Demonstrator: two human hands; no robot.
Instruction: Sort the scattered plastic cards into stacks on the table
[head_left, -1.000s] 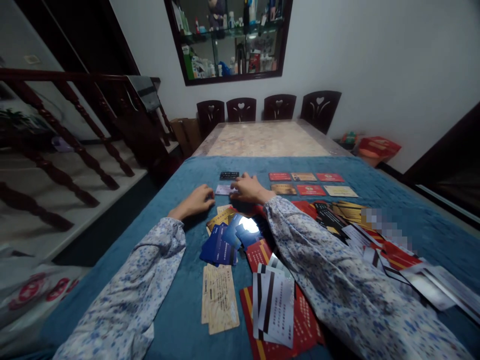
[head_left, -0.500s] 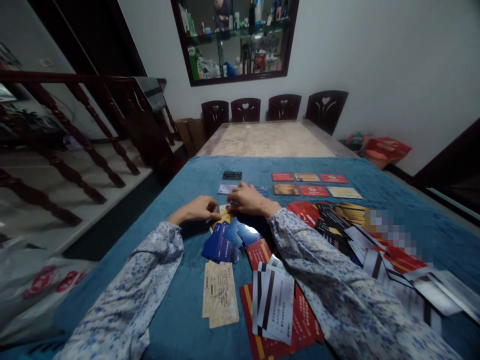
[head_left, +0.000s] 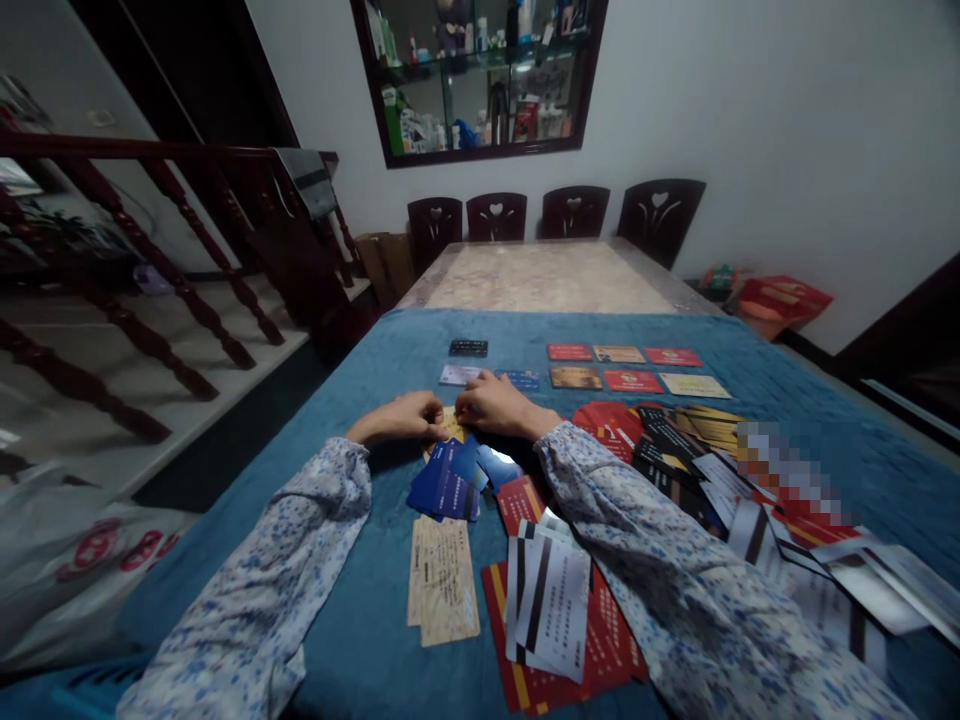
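My left hand (head_left: 405, 416) and my right hand (head_left: 501, 404) meet over a yellow card (head_left: 454, 426), both with fingers curled and closed at its edges. My fingers partly hide that card. Just in front of me lie fanned dark blue cards (head_left: 448, 480), overlapping the yellow one, and a lighter blue card (head_left: 499, 462) below my right wrist. Beyond my fingers sit a pale lilac card (head_left: 459, 375), a blue card (head_left: 519, 379) and a black card (head_left: 469, 348). Nearer are cream cards (head_left: 446, 585) and white striped cards (head_left: 553, 605) on a large red card (head_left: 611, 640).
Two rows of cards, with a red card (head_left: 632, 381) among them, lie at the right. A loose pile with black cards (head_left: 667, 440) spreads beside my right sleeve. A blue cloth (head_left: 345, 600) covers the near table. Chairs (head_left: 496, 217) stand behind; a plastic bag (head_left: 82, 570) is at left.
Both hands stay at the yellow card, with only slight finger movement. More of the blue card beyond my right hand shows now. The whole view has shifted slightly.
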